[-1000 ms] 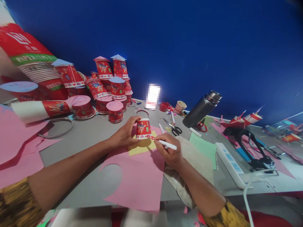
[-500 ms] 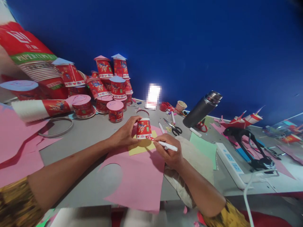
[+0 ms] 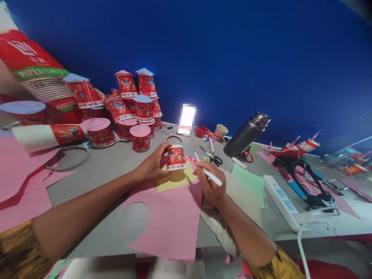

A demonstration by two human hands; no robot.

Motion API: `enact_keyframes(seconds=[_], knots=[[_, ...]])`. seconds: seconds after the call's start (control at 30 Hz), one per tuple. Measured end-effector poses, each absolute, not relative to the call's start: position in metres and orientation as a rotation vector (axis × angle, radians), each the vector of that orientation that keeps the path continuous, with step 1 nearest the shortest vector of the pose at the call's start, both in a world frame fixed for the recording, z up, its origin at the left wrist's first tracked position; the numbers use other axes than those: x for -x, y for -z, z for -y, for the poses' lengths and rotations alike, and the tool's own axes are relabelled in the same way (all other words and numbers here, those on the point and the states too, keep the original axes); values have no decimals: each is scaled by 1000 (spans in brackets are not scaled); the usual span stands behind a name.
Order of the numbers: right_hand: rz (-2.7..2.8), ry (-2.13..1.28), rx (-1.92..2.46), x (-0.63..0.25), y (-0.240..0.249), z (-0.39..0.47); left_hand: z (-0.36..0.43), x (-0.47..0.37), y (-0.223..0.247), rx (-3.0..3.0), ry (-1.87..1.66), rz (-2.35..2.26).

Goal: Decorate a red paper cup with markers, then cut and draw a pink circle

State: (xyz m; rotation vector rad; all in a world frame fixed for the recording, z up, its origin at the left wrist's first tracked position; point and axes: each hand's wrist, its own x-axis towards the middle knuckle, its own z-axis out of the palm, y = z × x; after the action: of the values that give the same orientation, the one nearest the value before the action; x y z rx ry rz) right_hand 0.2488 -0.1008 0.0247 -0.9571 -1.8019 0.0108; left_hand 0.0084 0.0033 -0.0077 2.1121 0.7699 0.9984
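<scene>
A red paper cup (image 3: 176, 157) is standing upside down on a yellow paper sheet (image 3: 174, 180). The left hand (image 3: 153, 166) is holding the cup from its left side, with the fingers (image 3: 164, 147) curled around it and the thumb low near its rim. The right hand (image 3: 211, 186) is sitting just to the right of the cup, and its fingers are pinching a white marker (image 3: 209, 174). The marker's tip is pointing toward the cup, close to its bottom edge, but I cannot tell if it is touching.

The yellow sheet is lying on a big pink paper sheet (image 3: 171, 221) with a round hole cut out of it, under both hands. All of this is resting on the grey surface (image 3: 99, 170).

Past the right hand's fingers, black scissors (image 3: 213, 157) are lying flat. Farther right, a dark metal flask (image 3: 246, 133) is standing. Past the left hand's fingers, many red cups with paper tops (image 3: 136, 104) are piled up.
</scene>
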Motion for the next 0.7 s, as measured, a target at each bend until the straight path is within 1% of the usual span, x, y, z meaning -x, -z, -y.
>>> enact_keyframes(seconds=[0.33,0.53,0.7], knots=[[1834,-44,1001,-245,-14,95,5,-14,2,-1898,-974,-618],[1895,115,967,-242,-13,94,11,-10,-7,-1975,-918,-625],[1992,102,979,-237,-8,96,15,-6,-17,-2112,-810,-770]])
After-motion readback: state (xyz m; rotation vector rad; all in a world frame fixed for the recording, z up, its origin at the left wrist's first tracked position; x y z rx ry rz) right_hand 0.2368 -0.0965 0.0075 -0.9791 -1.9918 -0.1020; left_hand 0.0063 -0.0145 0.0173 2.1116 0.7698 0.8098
